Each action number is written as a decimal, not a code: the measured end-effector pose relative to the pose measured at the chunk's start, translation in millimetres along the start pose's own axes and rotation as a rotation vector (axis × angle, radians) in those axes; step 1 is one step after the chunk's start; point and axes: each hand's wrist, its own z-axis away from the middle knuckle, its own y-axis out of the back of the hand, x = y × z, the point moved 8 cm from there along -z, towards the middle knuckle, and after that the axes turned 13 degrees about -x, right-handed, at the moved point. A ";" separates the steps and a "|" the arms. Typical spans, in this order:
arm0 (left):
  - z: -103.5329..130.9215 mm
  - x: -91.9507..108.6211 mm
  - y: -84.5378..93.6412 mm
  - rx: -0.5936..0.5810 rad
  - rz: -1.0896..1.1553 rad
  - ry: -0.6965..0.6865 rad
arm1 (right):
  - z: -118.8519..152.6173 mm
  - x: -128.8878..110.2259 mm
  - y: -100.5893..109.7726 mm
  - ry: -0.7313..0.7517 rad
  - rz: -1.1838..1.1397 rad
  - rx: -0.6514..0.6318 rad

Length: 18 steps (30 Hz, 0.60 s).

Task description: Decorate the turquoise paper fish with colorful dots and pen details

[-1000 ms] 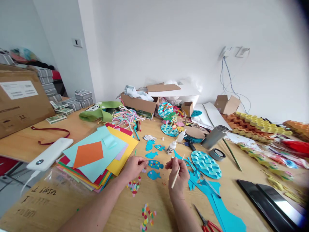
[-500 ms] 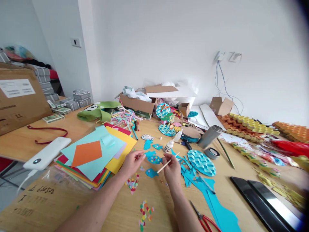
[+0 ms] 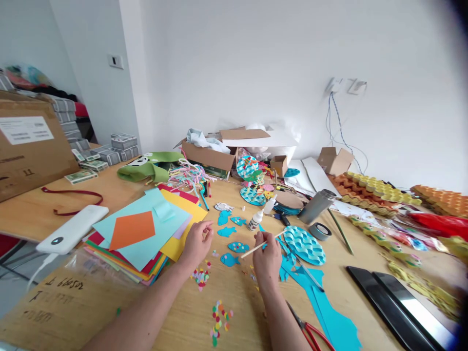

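Several blue paper fish lie mid-table. One fish with coloured dots point(image 3: 238, 247) rests between my hands, above another blue fish point(image 3: 229, 260). My right hand point(image 3: 267, 254) pinches a thin wooden stick point(image 3: 252, 250), whose tip points left over the dotted fish's lower edge. Left of the fish, my left hand point(image 3: 199, 243) hovers with its fingers curled and thumb near them; whether anything small is between them cannot be made out. A white glue bottle point(image 3: 255, 221) stands just beyond my right hand. Small coloured paper dots point(image 3: 201, 277) lie in a pile near my left forearm.
Coloured paper sheets point(image 3: 146, 234) are stacked at left beside a white power bank point(image 3: 73, 229). Blue scraps point(image 3: 329, 307), red-handled scissors point(image 3: 310, 334) and a black tablet-like object point(image 3: 380, 307) lie right. A steel flask point(image 3: 318, 206) lies tilted behind.
My left hand has drawn back left from the fish. My right hand has moved slightly right and down with the stick, and the dotted fish now lies uncovered, lower on the table.
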 end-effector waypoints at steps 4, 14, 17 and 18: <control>3.3 18.2 -5.2 -0.081 -0.099 -0.102 | 3.8 -6.3 -0.7 0.076 -0.020 0.008; 18.0 21.7 -43.4 -0.481 -0.677 -0.119 | 19.8 -32.6 -13.2 0.355 -0.040 -0.066; 17.6 19.8 -43.6 -0.496 -0.682 -0.108 | 22.6 -27.4 -14.8 0.359 -0.080 -0.058; 17.2 19.2 -43.5 -0.499 -0.679 -0.103 | 23.2 -25.3 -14.9 0.356 -0.089 -0.056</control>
